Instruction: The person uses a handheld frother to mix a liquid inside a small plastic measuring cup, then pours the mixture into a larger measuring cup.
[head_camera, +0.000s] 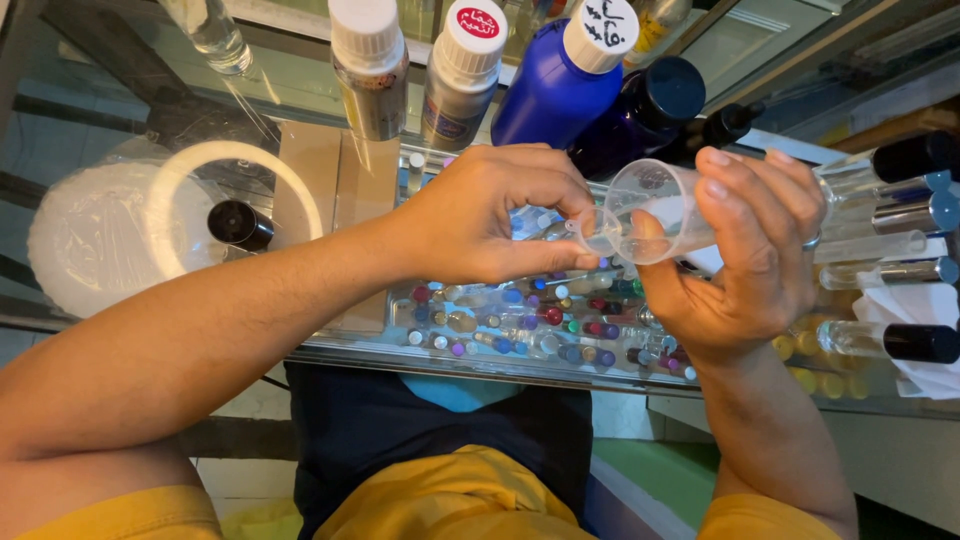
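Observation:
My right hand (755, 250) holds a small clear plastic measuring cup (655, 208), tipped on its side with its mouth toward the left. My left hand (495, 215) pinches a tiny clear vial (590, 232) at the cup's lip; the vial is mostly hidden by my fingers. Both hands hover over a glass tabletop (330, 340), above a patch of several small vials with coloured caps (520, 325).
Two silver bottles with white caps (370, 65), a blue bottle (560, 80) and a dark blue bottle (645, 110) stand behind. Clear roll-on tubes with black and silver caps (900, 210) lie at the right. A white round lid (100, 235) and a black cap (238, 225) sit left.

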